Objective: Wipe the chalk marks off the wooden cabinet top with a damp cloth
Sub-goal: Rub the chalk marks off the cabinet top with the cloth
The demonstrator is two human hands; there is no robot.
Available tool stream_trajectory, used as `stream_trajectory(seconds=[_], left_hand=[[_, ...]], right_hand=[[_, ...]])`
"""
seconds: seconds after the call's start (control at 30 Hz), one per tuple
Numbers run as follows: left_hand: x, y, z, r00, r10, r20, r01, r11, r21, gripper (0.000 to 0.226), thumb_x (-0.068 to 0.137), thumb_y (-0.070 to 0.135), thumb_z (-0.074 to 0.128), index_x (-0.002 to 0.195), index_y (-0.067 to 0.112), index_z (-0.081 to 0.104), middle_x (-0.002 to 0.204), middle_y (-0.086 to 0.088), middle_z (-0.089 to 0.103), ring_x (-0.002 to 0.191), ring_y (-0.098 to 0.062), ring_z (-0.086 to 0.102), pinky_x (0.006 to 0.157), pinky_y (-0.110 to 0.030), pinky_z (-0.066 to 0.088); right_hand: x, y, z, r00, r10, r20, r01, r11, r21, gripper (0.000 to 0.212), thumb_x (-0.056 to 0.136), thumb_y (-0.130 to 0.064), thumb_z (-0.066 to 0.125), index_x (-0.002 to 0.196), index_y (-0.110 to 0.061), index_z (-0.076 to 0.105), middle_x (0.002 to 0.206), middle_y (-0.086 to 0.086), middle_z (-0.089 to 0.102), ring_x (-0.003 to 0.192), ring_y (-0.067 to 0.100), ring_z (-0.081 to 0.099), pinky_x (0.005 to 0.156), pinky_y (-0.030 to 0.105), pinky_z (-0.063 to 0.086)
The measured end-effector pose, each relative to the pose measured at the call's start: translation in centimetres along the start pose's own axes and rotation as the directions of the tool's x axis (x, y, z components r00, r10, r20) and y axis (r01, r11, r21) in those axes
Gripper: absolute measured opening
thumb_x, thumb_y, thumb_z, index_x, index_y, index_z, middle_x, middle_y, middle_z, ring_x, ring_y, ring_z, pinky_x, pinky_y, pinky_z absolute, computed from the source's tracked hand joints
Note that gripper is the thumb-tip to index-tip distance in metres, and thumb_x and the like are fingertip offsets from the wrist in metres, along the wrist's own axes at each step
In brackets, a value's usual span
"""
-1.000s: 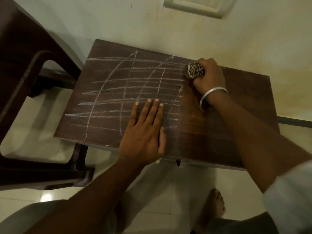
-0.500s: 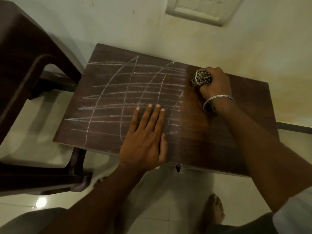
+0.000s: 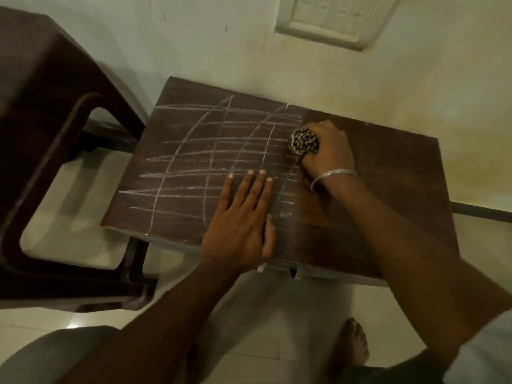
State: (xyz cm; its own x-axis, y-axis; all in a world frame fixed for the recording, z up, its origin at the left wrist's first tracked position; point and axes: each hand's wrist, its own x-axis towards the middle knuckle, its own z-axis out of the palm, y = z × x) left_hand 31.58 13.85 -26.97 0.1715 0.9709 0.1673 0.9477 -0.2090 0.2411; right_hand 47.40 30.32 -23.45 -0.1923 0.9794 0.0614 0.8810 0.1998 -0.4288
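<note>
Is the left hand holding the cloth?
No, the left hand lies flat and empty on the cabinet top, while the right hand grips the balled cloth.

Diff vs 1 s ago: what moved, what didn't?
The right hand, gripping the cloth, slid slightly left and nearer the person, onto the right ends of the chalk marks. The camera view shifted too. The left hand stayed flat on the cabinet top, and the marks look unchanged.

Balled patterned cloth (image 3: 303, 141) touches chalk marks (image 3: 210, 162) on cabinet top (image 3: 388, 173).
</note>
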Motion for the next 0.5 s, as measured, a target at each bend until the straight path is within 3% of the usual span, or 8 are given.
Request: stream_trajectory(seconds=[0.33, 0.5], left_hand=[[0.2, -0.2, -0.3, 0.998, -0.069, 0.005, 0.069, 0.995, -0.068, 0.066, 0.098, 0.035, 0.023, 0.154, 0.000, 0.029, 0.163, -0.017, 0.023, 0.154, -0.023, 0.015, 0.126, -0.048, 0.010], [-0.1, -0.3, -0.7, 0.999, -0.040, 0.000, 0.040, 0.994, -0.104, 0.065, 0.098, 0.033, 0.024, 0.153, -0.001, 0.030, 0.163, -0.018, 0.024, 0.154, -0.024, 0.015, 0.127, -0.048, 0.009]], right_hand=[[6.3, -1.4, -0.3, 0.997, 0.079, -0.002, -0.079, 0.995, -0.063, 0.045, 0.081, -0.016, 0.063, 0.125, -0.019, 0.056, 0.128, 0.014, 0.049, 0.119, 0.040, 0.045, 0.094, 0.047, 0.044], [4.7, -1.1, -0.8, 0.997, 0.051, 0.064, -0.048, 0.998, -0.047, 0.043, 0.078, -0.016, 0.062, 0.120, -0.020, 0.058, 0.123, 0.013, 0.051, 0.113, 0.040, 0.048, 0.087, 0.047, 0.049]])
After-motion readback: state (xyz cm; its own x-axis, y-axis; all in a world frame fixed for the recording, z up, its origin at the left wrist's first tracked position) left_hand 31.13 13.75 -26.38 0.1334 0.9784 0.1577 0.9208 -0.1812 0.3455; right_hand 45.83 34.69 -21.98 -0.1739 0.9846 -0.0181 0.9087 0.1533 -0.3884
